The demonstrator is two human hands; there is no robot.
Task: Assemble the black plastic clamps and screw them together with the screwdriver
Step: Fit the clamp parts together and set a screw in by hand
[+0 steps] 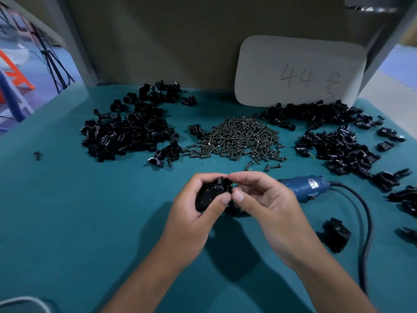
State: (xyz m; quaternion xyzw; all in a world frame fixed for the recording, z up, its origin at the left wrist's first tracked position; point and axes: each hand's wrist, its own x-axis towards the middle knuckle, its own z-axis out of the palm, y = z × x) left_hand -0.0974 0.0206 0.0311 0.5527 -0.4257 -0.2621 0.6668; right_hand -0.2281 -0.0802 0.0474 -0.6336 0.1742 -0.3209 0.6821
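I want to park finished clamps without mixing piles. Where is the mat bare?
Bare mat lies left of the hands, below the left clamp pile. Crowded: the screw heap, the right clamp pile, and around the screwdriver and its cord.

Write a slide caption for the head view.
Both hands, left hand and right hand, grip black plastic clamp before dark screw pile.

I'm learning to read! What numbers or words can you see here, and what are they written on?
"44", handwritten on the white card leaning against the back wall.
A squiggly mark beside it on the card: unreadable.
A small white label on the blue screwdriver: too small and blurred to read.
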